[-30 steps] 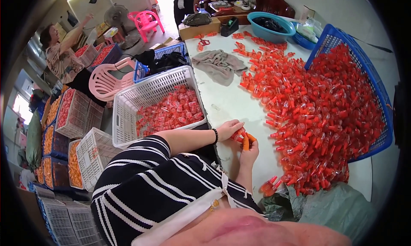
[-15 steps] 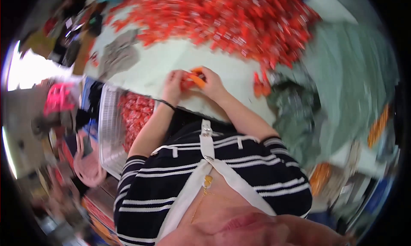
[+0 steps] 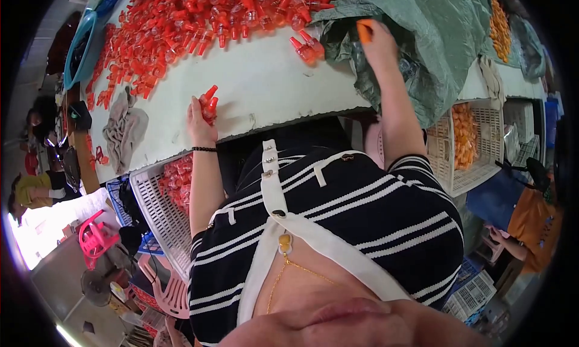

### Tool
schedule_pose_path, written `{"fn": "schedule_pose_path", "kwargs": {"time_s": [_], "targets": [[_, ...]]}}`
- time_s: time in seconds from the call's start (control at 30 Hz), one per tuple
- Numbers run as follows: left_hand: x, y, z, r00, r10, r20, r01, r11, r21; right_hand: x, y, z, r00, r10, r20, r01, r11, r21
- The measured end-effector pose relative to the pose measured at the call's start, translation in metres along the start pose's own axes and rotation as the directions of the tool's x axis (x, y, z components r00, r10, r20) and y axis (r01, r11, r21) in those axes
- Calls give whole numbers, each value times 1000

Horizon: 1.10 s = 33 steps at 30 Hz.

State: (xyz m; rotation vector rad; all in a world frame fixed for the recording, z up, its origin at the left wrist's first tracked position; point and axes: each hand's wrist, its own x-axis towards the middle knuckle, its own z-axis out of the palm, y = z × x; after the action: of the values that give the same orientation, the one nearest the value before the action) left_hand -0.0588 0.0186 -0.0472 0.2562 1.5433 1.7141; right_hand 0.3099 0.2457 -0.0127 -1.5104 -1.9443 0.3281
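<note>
My left hand [image 3: 201, 124] is above the near edge of the white table [image 3: 265, 81], its fingers closed around a couple of small red plastic bottles [image 3: 209, 101] with tapered red caps. Out to the right, my right hand [image 3: 381, 47] grips an orange plastic piece [image 3: 364, 31]; its exact kind is hard to make out. That hand hangs over the dark, crumpled mouth of a large green plastic sack [image 3: 443, 39]. Two more red bottles [image 3: 308, 47] lie by the sack. A big heap of the same bottles [image 3: 199, 15] covers the far side of the table.
A grey cloth [image 3: 123, 133] lies at the table's left. Below it stands a white crate [image 3: 158, 205] of red pieces. On the right, another crate [image 3: 446, 148] holds orange pieces. A blue basin [image 3: 81, 48] is at the far left. Another person's orange top [image 3: 537, 226] shows at the right.
My hands were together over the table. Now they are apart: the right has moved right to the sack with the orange piece, the left keeps red bottles. The view has turned rightward.
</note>
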Motion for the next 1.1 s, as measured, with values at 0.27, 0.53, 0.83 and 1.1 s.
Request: {"fn": "schedule_pose_path", "kwargs": {"time_s": [0.27,0.53,0.83,1.1], "targets": [[12,-25,-5,987,43,154,-35,998,-52,-5,40,36,973,-207,105,231,899,-373],[-15,-3,-12,987,10,157,3,996,-87,3,16,16,977,-214,19,215,973,-89],[-15,2,-7,980,-34,195,57,992,-113,-42,-79,69,909,-264,323,-154,509,847],[-50,16,17,946,-131,295,122,991,48,-92,-196,115,781,-471,411,-261,351,899]]}}
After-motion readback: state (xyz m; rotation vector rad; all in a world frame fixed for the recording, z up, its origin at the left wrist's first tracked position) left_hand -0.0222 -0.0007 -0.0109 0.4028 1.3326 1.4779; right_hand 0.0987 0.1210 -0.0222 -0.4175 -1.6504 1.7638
